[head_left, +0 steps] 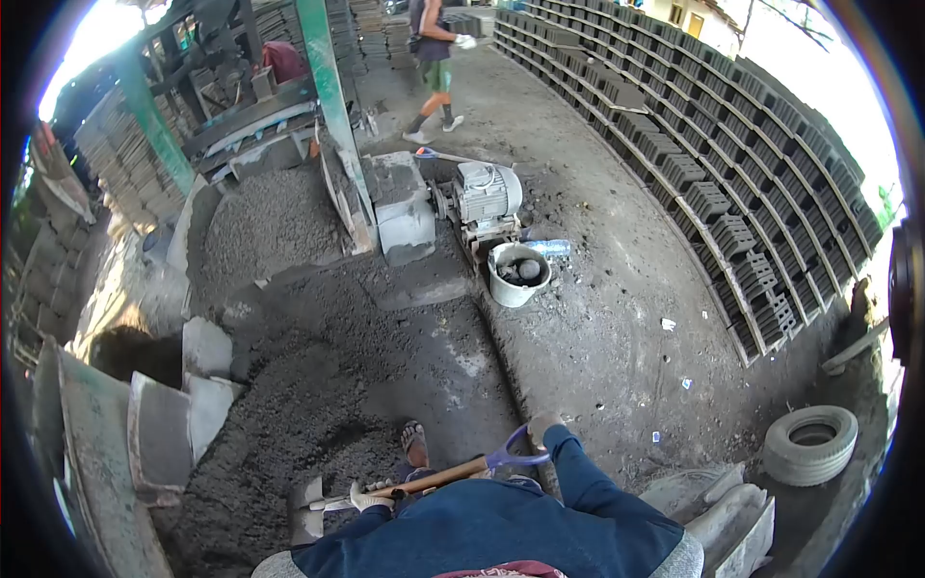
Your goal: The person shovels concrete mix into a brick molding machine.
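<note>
A shovel [445, 476] with a wooden shaft and a purple D-shaped handle lies across the front of my body. My right hand [545, 427] is closed on the purple handle. Lower on the shaft, near the blade, my left hand [370, 497] grips it and seems to wear a pale glove. The grey blade [307, 511] is at the edge of the dark, damp mix [279, 424] heaped on the ground to my left. My foot [414, 444] in a sandal shows just beyond the shaft.
Ahead are an electric motor [488, 196] and a bucket [518, 292] holding dark lumps. A green post [328, 101] stands beside a bin of grey mix [270, 222]. Racks of blocks [703, 144] line the right, above a tyre [810, 445]. Another person [434, 72] walks at the back.
</note>
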Demonstrator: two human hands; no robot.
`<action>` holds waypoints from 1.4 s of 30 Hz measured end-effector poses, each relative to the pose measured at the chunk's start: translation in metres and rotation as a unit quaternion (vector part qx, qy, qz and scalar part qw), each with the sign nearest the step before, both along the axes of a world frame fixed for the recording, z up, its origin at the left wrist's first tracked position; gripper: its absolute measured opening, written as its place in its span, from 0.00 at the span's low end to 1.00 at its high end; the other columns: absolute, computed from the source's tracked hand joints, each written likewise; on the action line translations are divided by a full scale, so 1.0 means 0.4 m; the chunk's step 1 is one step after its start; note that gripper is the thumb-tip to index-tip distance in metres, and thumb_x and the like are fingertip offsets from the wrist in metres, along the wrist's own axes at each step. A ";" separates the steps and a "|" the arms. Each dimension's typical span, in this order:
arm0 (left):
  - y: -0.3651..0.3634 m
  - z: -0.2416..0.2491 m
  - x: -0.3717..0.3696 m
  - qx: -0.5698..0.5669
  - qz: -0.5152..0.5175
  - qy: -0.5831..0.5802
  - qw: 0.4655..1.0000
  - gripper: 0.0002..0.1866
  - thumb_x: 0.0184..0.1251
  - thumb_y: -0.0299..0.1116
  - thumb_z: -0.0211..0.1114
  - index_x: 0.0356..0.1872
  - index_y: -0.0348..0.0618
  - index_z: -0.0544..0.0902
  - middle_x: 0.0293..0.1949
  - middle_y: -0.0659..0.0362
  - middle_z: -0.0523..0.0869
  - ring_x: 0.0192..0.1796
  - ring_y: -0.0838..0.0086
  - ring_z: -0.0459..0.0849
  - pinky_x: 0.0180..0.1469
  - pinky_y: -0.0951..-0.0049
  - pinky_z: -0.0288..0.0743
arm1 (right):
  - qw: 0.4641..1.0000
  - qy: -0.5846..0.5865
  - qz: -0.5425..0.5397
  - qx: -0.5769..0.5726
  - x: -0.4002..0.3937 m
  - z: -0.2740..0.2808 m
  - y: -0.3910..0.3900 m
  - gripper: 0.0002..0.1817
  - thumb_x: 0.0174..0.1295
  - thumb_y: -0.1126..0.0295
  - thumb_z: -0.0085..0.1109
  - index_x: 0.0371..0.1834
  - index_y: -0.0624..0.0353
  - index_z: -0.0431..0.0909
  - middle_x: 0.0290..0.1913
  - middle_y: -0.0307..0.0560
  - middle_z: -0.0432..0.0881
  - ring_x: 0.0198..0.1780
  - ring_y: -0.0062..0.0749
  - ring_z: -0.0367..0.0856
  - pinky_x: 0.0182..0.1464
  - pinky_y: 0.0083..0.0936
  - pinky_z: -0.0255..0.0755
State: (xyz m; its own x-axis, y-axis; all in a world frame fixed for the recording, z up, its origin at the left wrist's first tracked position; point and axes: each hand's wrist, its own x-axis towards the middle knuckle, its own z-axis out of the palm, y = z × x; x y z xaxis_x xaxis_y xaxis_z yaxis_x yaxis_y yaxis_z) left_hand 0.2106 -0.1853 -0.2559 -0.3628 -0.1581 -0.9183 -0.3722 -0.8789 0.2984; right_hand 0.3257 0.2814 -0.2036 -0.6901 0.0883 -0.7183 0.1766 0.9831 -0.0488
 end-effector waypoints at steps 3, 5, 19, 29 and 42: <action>-0.007 -0.019 0.054 -0.011 0.037 -0.009 0.999 0.24 0.68 0.56 0.57 0.18 0.52 0.67 0.14 0.62 0.70 0.16 0.65 0.70 0.29 0.54 0.76 | 0.994 0.032 -0.102 -0.024 -0.029 -0.095 0.026 0.13 0.62 0.62 0.58 0.40 0.55 0.89 0.40 0.51 0.90 0.45 0.40 0.90 0.48 0.37 0.82; -0.004 -0.009 0.076 0.000 0.039 -0.032 0.999 0.24 0.68 0.57 0.57 0.18 0.52 0.67 0.14 0.62 0.70 0.16 0.65 0.71 0.27 0.54 0.75 | 0.967 0.048 -0.241 -0.067 -0.033 -0.130 0.027 0.14 0.62 0.63 0.55 0.38 0.58 0.89 0.39 0.54 0.89 0.42 0.42 0.90 0.47 0.38 0.82; 0.191 0.495 -0.170 0.129 -0.219 0.303 0.919 0.16 0.73 0.49 0.60 0.27 0.54 0.74 0.22 0.63 0.75 0.30 0.62 0.79 0.51 0.47 0.73 | 0.529 0.074 -0.772 -0.345 0.278 -0.243 0.018 0.10 0.65 0.66 0.57 0.40 0.58 0.84 0.38 0.50 0.89 0.37 0.40 0.86 0.40 0.41 0.80; 0.466 0.710 -0.651 0.125 -0.322 0.386 0.856 0.14 0.69 0.45 0.68 0.38 0.48 0.76 0.27 0.61 0.79 0.29 0.68 0.81 0.41 0.56 0.79 | 0.280 0.076 -0.708 -0.644 0.141 0.260 -0.234 0.12 0.63 0.67 0.59 0.47 0.61 0.81 0.37 0.49 0.85 0.37 0.42 0.84 0.42 0.42 0.81; 0.477 0.704 -1.031 0.111 -0.353 0.348 0.862 0.06 0.65 0.26 0.65 0.36 0.43 0.75 0.23 0.57 0.77 0.23 0.65 0.81 0.29 0.53 0.81 | 0.325 0.209 -0.827 -0.408 -0.138 0.426 -0.294 0.14 0.68 0.59 0.56 0.28 0.55 0.75 0.20 0.45 0.77 0.21 0.38 0.75 0.26 0.35 0.70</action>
